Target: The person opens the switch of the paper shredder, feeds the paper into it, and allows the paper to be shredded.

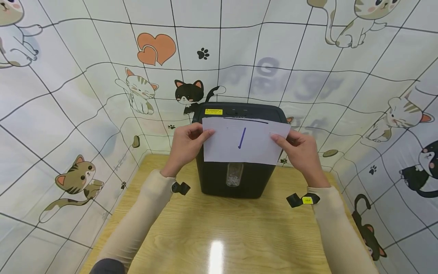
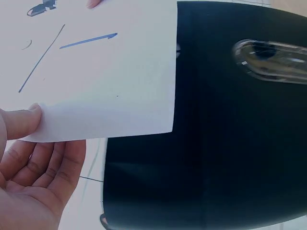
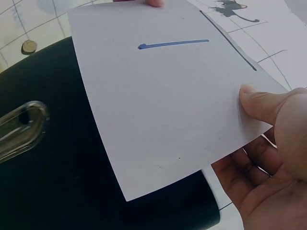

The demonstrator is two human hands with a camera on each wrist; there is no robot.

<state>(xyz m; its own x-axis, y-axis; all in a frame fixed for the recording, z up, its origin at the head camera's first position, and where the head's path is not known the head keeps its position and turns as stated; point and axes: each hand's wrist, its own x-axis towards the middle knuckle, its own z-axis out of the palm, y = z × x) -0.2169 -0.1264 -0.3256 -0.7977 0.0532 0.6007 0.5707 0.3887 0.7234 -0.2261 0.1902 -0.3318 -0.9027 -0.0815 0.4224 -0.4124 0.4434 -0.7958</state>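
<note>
A white sheet of paper (image 1: 243,152) with a short blue stroke and a dark line along its top edge is held level across the front of a black paper shredder (image 1: 215,182). At its left end, my left hand (image 1: 186,146) pinches the paper, thumb in front and fingers behind. My right hand (image 1: 302,152) grips the right end the same way. In the left wrist view the left thumb (image 2: 21,123) lies on the paper near its edge. The right wrist view has the right thumb (image 3: 264,105) pressed on the sheet. The paper hides the shredder's upper front.
The shredder stands at the back of a wooden table (image 1: 191,232), close to a wall covering (image 1: 246,45) printed with cats and grid lines. A clear window (image 1: 234,175) on the shredder's front shows shreds inside. A yellow label (image 1: 213,112) is on its top.
</note>
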